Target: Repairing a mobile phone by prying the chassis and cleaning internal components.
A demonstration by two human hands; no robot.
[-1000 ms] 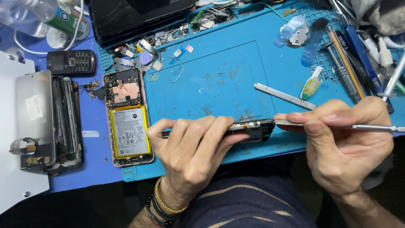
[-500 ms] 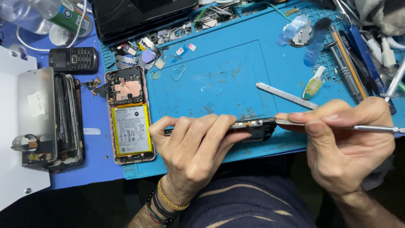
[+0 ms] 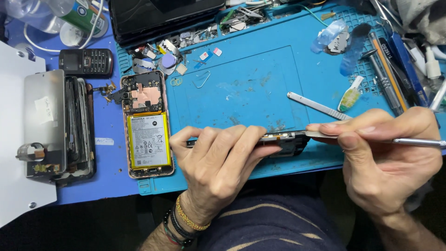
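Observation:
My left hand (image 3: 218,162) grips a dark phone (image 3: 288,142) held on edge over the front of the blue work mat (image 3: 251,88). My right hand (image 3: 385,153) pinches a thin metal pry tool (image 3: 418,142) whose flat tip rests against the phone's right end. To the left, an opened phone (image 3: 146,123) lies face down on the mat's edge, its circuit board and yellow-edged battery exposed. Bracelets circle my left wrist.
A metal scalpel handle (image 3: 316,105) lies on the mat. Screwdrivers and pens (image 3: 385,69) sit at right. A small keypad phone (image 3: 86,61), a stack of phone frames (image 3: 60,130), a black laptop (image 3: 162,16) and several loose small parts (image 3: 176,56) lie at left and back.
Hardly anything differs; both hands keep their hold on the phone and the tool, with only a slight shift of the view.

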